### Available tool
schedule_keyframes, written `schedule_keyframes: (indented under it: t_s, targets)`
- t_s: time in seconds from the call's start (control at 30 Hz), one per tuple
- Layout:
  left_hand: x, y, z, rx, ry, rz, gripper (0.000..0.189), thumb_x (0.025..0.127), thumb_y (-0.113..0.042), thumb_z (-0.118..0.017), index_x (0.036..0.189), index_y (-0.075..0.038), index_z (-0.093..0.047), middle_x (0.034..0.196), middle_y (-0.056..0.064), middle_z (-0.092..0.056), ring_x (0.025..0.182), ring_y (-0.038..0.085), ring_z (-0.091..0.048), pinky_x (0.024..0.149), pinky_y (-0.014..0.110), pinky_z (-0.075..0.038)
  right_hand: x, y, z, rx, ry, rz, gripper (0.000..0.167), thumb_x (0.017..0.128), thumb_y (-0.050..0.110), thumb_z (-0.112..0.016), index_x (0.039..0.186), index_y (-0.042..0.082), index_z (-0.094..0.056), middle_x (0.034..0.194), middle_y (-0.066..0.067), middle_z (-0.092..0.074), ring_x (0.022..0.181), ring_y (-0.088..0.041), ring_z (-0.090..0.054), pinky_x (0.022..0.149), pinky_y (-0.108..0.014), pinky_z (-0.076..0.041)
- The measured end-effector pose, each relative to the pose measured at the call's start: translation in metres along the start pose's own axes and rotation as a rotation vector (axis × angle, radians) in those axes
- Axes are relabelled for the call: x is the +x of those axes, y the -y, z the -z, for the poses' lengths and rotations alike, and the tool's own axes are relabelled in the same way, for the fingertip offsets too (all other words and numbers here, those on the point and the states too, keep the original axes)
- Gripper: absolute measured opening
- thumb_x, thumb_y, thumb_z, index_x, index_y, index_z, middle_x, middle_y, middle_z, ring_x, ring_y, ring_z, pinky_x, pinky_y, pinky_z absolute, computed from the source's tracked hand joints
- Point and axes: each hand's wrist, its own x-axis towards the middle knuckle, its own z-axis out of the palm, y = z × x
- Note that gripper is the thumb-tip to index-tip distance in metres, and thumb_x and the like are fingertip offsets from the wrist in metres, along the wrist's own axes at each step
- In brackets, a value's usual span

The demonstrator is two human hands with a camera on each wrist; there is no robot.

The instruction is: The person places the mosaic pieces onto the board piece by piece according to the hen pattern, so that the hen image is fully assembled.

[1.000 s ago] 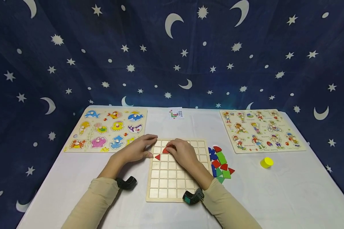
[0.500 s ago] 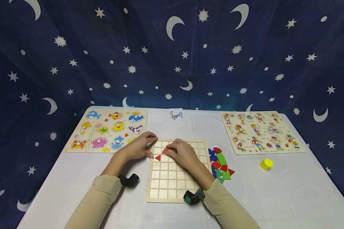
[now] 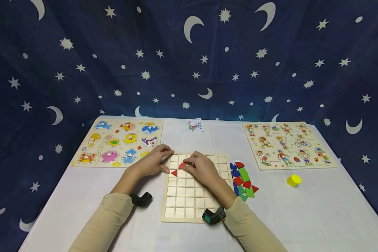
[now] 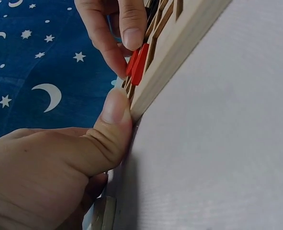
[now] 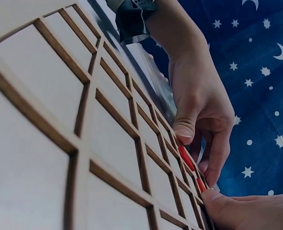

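Note:
A wooden grid board (image 3: 180, 201) lies on the table in front of me. My left hand (image 3: 152, 161) touches its far left corner, thumb against the side edge; the thumb (image 4: 113, 112) shows close up in the left wrist view. My right hand (image 3: 202, 168) pinches a red quarter-circle piece (image 3: 181, 166) between thumb and fingers, over a square in the board's upper left. A red triangle (image 3: 174, 173) lies in the grid near my left thumb. In the right wrist view, my left hand (image 5: 201, 103) is above and my right hand (image 5: 246, 211) comes in low.
Beside the board's right edge lies a loose pile of red, green (image 3: 244, 174) and blue shapes. A small pattern card (image 3: 194, 125) is behind the board. A sea-animal puzzle (image 3: 119, 147) stands left, a sports puzzle (image 3: 288, 147) right, with a yellow cylinder (image 3: 294, 180) in front of it.
The head view shifts slightly. Both hands and the red pieces keep about the same places on the board.

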Motion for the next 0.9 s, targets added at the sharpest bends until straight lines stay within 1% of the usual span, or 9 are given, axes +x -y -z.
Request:
schedule_keyframes:
  t_s: [0.3, 0.43, 0.53, 0.67, 0.73, 0.8, 0.9]
  targets:
    - [-0.001, 0.002, -0.001, 0.012, -0.012, -0.017, 0.072, 0.073, -0.031, -0.077, 0.134, -0.002, -0.053, 0.130, 0.012, -0.048, 0.122, 0.026, -0.045, 0.107, 0.041, -0.039, 0.000, 0.000, 0.001, 0.014, 0.017, 0.001, 0.028, 0.086, 0.030, -0.070, 0.111, 0.018, -0.073, 0.096, 0.004, -0.059, 0.079, -0.009, -0.052, 0.068, -0.025, -0.045]
    - [-0.001, 0.003, -0.002, 0.011, -0.013, -0.021, 0.072, 0.073, -0.031, -0.077, 0.134, -0.002, -0.052, 0.130, 0.012, -0.048, 0.122, 0.026, -0.045, 0.106, 0.042, -0.039, 0.000, -0.003, 0.007, 0.075, 0.037, -0.009, 0.029, 0.086, 0.030, -0.070, 0.113, 0.017, -0.072, 0.096, 0.003, -0.059, 0.080, -0.008, -0.052, 0.071, -0.026, -0.047]
    - [-0.001, 0.002, -0.002, 0.004, -0.014, -0.024, 0.073, 0.073, -0.031, -0.077, 0.135, -0.001, -0.052, 0.130, 0.012, -0.048, 0.122, 0.026, -0.045, 0.107, 0.042, -0.038, 0.001, -0.010, 0.020, 0.141, 0.035, -0.019, 0.031, 0.086, 0.029, -0.070, 0.114, 0.016, -0.071, 0.097, 0.000, -0.060, 0.079, -0.008, -0.053, 0.072, -0.026, -0.047]
    - [-0.001, 0.002, -0.002, 0.000, -0.020, -0.026, 0.074, 0.072, -0.031, -0.078, 0.135, -0.001, -0.052, 0.130, 0.012, -0.048, 0.122, 0.026, -0.045, 0.106, 0.042, -0.038, 0.000, -0.030, 0.050, 0.161, 0.020, -0.024, 0.033, 0.087, 0.028, -0.069, 0.116, 0.013, -0.069, 0.098, -0.005, -0.062, 0.080, -0.012, -0.055, 0.071, -0.029, -0.048]
    - [-0.002, 0.003, -0.002, -0.001, -0.021, -0.024, 0.074, 0.072, -0.031, -0.078, 0.135, -0.002, -0.052, 0.130, 0.012, -0.047, 0.122, 0.026, -0.045, 0.107, 0.041, -0.038, -0.004, -0.046, 0.066, 0.140, 0.027, -0.039, 0.033, 0.087, 0.027, -0.069, 0.116, 0.011, -0.069, 0.099, -0.008, -0.064, 0.082, -0.016, -0.058, 0.073, -0.031, -0.050]
    - [-0.002, 0.004, -0.003, -0.002, -0.022, -0.023, 0.075, 0.072, -0.031, -0.078, 0.135, -0.001, -0.052, 0.131, 0.012, -0.047, 0.122, 0.026, -0.045, 0.106, 0.042, -0.038, -0.009, -0.064, 0.081, 0.099, 0.057, -0.077, 0.032, 0.087, 0.025, -0.069, 0.115, 0.010, -0.069, 0.100, -0.009, -0.064, 0.085, -0.019, -0.059, 0.075, -0.035, -0.051]
    - [-0.002, 0.005, -0.003, -0.009, -0.021, -0.021, 0.075, 0.072, -0.031, -0.078, 0.135, -0.002, -0.052, 0.131, 0.012, -0.047, 0.123, 0.026, -0.044, 0.107, 0.042, -0.038, -0.020, -0.091, 0.100, 0.053, 0.149, -0.181, 0.029, 0.087, 0.021, -0.068, 0.113, 0.009, -0.069, 0.101, -0.010, -0.064, 0.088, -0.022, -0.059, 0.080, -0.041, -0.051]
